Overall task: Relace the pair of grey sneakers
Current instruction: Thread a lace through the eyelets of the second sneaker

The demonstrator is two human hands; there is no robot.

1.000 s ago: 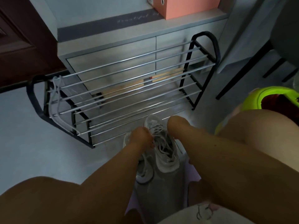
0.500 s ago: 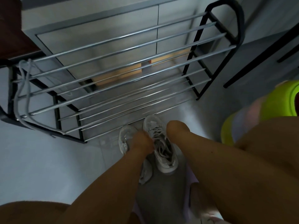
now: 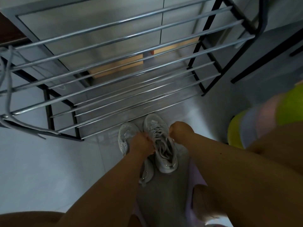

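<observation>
Two grey sneakers stand side by side on the floor, toes toward the rack. The right sneaker (image 3: pixel 165 159) carries a grey lace (image 3: pixel 161 140) criss-crossed over its tongue. My left hand (image 3: pixel 141 144) pinches the lace at the shoe's left side and covers the middle of the left sneaker (image 3: pixel 127 133). My right hand (image 3: pixel 179 132) is curled at the shoe's right side, gripping the other lace end. A second loose grey lace (image 3: pixel 7 89) hangs over the left end of the rack.
A black-framed shoe rack (image 3: pixel 124 66) with metal bars stands just beyond the sneakers, against a grey cabinet (image 3: pixel 91 17). A lime-green container (image 3: pixel 236 128) sits at right. My knees frame the bottom of the view; pale floor (image 3: pixel 49 161) lies left.
The camera has tilted down and closer. Both hands stay at the right sneaker's lace, and my right hand has pulled slightly outward to the right.
</observation>
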